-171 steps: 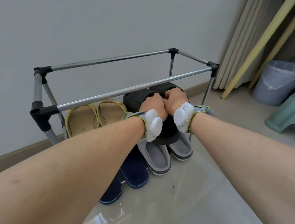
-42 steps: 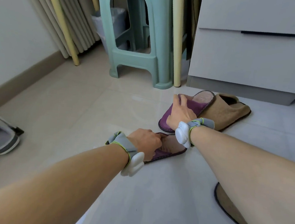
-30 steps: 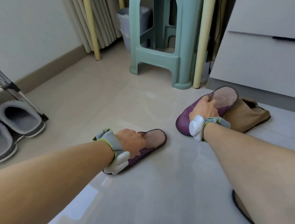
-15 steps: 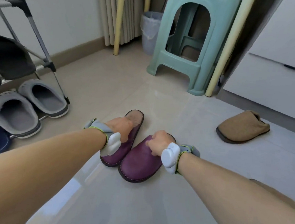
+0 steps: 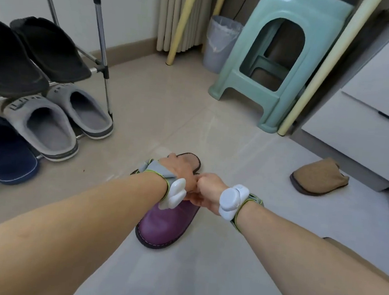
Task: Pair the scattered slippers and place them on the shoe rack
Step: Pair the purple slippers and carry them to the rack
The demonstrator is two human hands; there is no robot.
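Over purple slippers [image 5: 164, 224], both fists touch.

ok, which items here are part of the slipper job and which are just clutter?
Job:
purple slippers, both hands on them: left hand, right hand
tan slipper, loose on the floor
shoe rack with black, grey and navy pairs

Clutter:
green stool
bin
yellow poles
white cabinet

Bare forearms, no sleeves; each wrist wears a grey strap [image 5: 158, 169] edged yellow-green, carrying a white plastic tracker [image 5: 232, 202].
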